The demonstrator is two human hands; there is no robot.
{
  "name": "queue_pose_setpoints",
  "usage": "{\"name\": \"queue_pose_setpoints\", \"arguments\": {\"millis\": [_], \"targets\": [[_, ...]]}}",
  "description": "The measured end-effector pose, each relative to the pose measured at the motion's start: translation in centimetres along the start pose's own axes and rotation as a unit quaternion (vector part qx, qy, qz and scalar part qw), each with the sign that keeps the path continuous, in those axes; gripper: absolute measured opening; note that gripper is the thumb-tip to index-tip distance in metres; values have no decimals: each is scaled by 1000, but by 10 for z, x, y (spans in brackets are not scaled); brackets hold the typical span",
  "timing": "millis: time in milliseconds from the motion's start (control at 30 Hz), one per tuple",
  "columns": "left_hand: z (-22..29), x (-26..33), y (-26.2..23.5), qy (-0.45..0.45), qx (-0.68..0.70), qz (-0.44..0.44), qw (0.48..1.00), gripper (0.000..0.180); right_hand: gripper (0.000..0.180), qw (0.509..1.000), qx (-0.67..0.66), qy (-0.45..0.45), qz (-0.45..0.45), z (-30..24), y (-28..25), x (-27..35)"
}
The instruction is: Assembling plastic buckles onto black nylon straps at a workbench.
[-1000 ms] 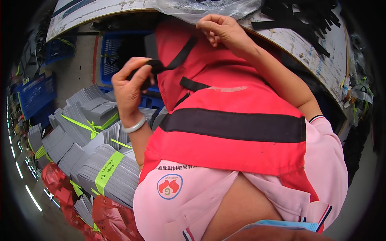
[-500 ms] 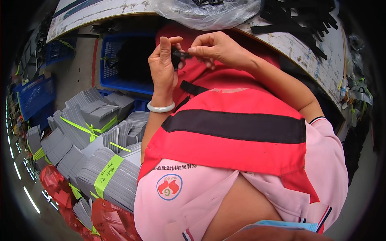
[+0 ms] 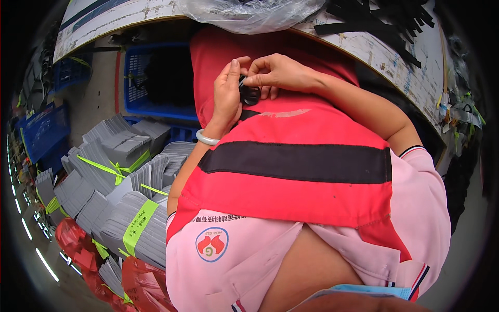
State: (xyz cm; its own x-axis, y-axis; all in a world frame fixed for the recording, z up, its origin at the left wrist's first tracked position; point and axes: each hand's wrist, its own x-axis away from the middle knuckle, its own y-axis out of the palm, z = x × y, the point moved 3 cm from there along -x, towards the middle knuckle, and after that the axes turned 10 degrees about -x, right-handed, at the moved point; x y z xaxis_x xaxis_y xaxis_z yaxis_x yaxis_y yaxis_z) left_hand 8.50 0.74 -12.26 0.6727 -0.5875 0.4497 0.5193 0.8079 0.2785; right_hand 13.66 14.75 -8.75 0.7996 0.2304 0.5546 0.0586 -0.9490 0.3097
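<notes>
Both hands (image 3: pixel 252 86) pinched on small black clip (image 3: pixel 249 95) between their fingertips.

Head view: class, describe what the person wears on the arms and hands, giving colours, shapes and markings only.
Both hands are bare, with no gloves. The left hand has a smooth, pale, rounded bangle at the wrist. The right hand wears nothing. The right arm shows a short pink sleeve whose cuff has thin dark and red stripes. A red apron with a wide black band covers the front.
</notes>
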Motion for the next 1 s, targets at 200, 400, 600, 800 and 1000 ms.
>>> {"name": "queue_pose_setpoints", "arguments": {"millis": [200, 400, 600, 800, 1000], "targets": [[3, 0, 0, 3, 15, 1, 1000, 29, 18, 999, 24, -44, 5, 1, 6, 4], [11, 1, -10, -85, -113, -128, 982, 23, 16, 984, 50, -136, 104, -5, -18, 20], [19, -5, 5, -90, -95, -160, 978, 16, 21, 845, 265, -359, 295, -13, -49, 57], [16, -16, 9, -144, 130, -151, 969, 19, 30, 629, 566, -325, 423, 11, -116, 97], [35, -13, 24, -49, -2, -138, 989, 20, 15, 679, 454, -454, 355, -40, -55, 93]]}}
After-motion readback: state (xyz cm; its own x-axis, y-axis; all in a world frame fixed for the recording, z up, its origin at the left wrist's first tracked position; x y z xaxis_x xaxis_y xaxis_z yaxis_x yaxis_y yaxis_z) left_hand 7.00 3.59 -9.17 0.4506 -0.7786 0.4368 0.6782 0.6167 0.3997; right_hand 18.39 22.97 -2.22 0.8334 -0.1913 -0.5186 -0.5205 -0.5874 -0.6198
